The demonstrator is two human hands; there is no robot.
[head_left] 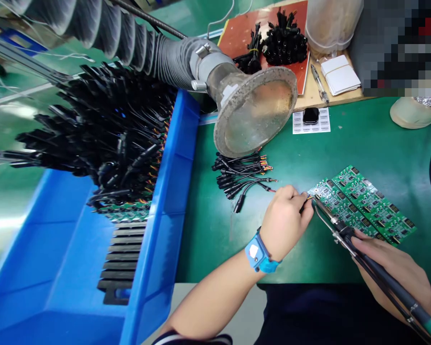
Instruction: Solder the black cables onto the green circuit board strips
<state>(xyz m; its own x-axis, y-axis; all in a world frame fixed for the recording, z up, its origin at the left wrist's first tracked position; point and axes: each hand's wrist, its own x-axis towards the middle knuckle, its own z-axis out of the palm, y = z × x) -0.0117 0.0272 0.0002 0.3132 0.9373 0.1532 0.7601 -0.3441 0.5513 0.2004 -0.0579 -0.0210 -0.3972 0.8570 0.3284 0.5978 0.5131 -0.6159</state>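
Observation:
My left hand (289, 211), with a blue wrist strap, pinches a short black cable whose coloured wire ends (311, 197) reach the near-left corner of a green circuit board panel (352, 209). Most of that cable is hidden behind my fingers. My right hand (391, 263) is wrapped round a soldering iron (345, 230) with a thin metal feed tube along it. The iron's tip points at those wire ends; I cannot tell whether it touches. Left of my left hand lies a small pile of black connector cables (242, 175) with bared coloured ends.
A fume extractor hood (255, 112) on a grey hose hangs over the green mat. At left stands a blue bin (165, 201) heaped with wired boards. Further back are bundled black cables (285, 40), a pen (319, 84), white cards (337, 75) and a watch face (311, 115).

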